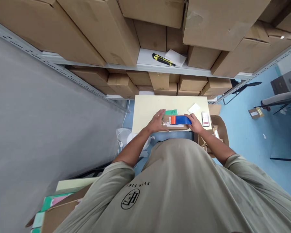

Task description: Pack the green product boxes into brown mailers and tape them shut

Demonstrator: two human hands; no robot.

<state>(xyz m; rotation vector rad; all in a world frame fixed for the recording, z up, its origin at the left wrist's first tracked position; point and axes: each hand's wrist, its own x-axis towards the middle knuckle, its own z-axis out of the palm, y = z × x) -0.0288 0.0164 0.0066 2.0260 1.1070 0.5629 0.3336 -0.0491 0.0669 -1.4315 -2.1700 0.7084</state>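
A small flat cardboard box (176,127) lies at the near edge of a cream table (147,110). My right hand (194,123) grips the end of a blue tape dispenser (181,120) with an orange part, which sits on top of the box. My left hand (157,121) holds the box's left end, its fingers spread. A green card (171,112) lies just behind the box, partly hidden. To the right of my right hand are a white sheet of paper (194,108) and a white-and-pink packet (205,119).
Steel shelves (140,66) packed with cardboard cartons (150,81) rise beyond the table, and a yellow-and-black utility knife (163,59) lies on one. An open carton (219,129) stands right of the table. Grey wall (50,113) runs along the left; the floor is blue.
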